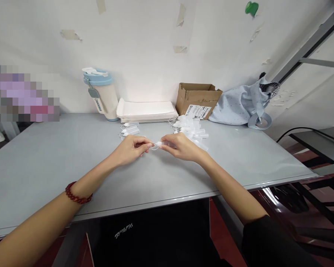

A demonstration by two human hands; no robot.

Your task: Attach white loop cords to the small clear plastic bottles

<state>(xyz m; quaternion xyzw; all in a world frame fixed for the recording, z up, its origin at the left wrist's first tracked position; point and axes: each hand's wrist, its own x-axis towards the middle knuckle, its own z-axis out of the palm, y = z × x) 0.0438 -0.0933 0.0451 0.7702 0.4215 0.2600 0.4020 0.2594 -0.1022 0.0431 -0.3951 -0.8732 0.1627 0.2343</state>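
Observation:
Both my hands meet over the middle of the grey table. My right hand (pixel 178 145) is closed around a small clear plastic tube with a white cap (pixel 159 143), the cap pointing left. My left hand (pixel 134 149) pinches the thin white cord (pixel 155 149) at the cap's end; the fingertips hide its far end. Behind my right hand lies a pile of similar clear tubes (pixel 190 126) with white caps and cords. A smaller group of these tubes (pixel 130 129) rests just behind my left hand.
Along the wall stand a cream tumbler with a blue lid (pixel 102 94), a stack of white sheets or envelopes (pixel 147 110), an open cardboard box (pixel 197 100) and a light blue cloth bag (pixel 236 105). The grey table's (pixel 239 163) front edge runs beneath my forearms.

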